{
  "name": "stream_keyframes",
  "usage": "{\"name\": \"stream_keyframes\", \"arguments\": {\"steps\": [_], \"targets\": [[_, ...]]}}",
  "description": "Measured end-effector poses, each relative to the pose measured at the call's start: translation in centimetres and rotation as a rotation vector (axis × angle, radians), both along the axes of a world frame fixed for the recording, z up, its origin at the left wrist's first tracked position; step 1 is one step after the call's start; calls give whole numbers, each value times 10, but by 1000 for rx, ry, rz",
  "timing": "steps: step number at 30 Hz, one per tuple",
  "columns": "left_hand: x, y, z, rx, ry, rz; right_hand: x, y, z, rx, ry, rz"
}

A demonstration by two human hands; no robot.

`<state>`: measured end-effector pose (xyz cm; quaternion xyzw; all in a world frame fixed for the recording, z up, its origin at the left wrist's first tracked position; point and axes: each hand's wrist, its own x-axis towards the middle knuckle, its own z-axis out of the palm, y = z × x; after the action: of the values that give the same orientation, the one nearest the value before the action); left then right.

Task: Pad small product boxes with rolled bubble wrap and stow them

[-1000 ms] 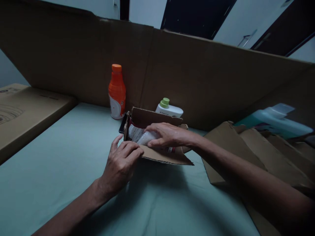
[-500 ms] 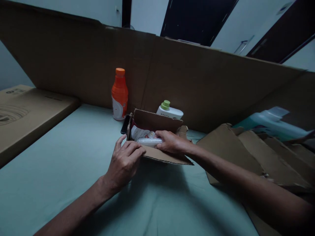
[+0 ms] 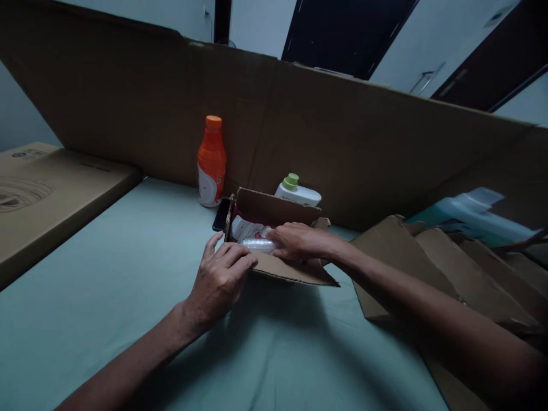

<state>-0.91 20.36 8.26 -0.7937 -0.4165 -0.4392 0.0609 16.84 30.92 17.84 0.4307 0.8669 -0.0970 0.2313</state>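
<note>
A small open cardboard box (image 3: 285, 269) lies in front of me on the green sheet, its front flap folded out toward me. My left hand (image 3: 220, 277) grips the box's left front corner, fingers bent over the flap's edge. My right hand (image 3: 295, 241) reaches into the box, its thumb and fingers closed on the right end of a clear, shiny plastic-wrapped item (image 3: 259, 245) whose contents I cannot make out. Behind it in the box sits a white printed packet (image 3: 246, 229), partly hidden.
An orange bottle (image 3: 212, 165) and a dark phone (image 3: 221, 216) are left of the box. Behind it stands a white green-capped bottle (image 3: 299, 194). To the right are an open carton (image 3: 402, 268) and a teal bottle (image 3: 471, 214). A flat carton (image 3: 64, 182) lies left; a cardboard wall (image 3: 342, 125) stands behind.
My right hand has pushed slightly deeper into the box, and the plastic-wrapped item sits a little lower. My left hand keeps its hold on the box. The view has shifted slightly.
</note>
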Motion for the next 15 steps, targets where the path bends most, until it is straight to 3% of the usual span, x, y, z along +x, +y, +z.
{"name": "stream_keyframes", "arguments": {"steps": [6, 10, 12, 15], "targets": [[0, 3, 3, 7, 7, 12, -1, 6, -7, -134, 56, 64], [1, 7, 8, 10, 38, 54, -8, 12, -14, -132, 52, 58], [3, 10, 12, 15, 69, 77, -10, 13, -7, -82, 41, 39], [6, 13, 17, 42, 81, 128, 2, 2, 18, 47, 69, 12]]}}
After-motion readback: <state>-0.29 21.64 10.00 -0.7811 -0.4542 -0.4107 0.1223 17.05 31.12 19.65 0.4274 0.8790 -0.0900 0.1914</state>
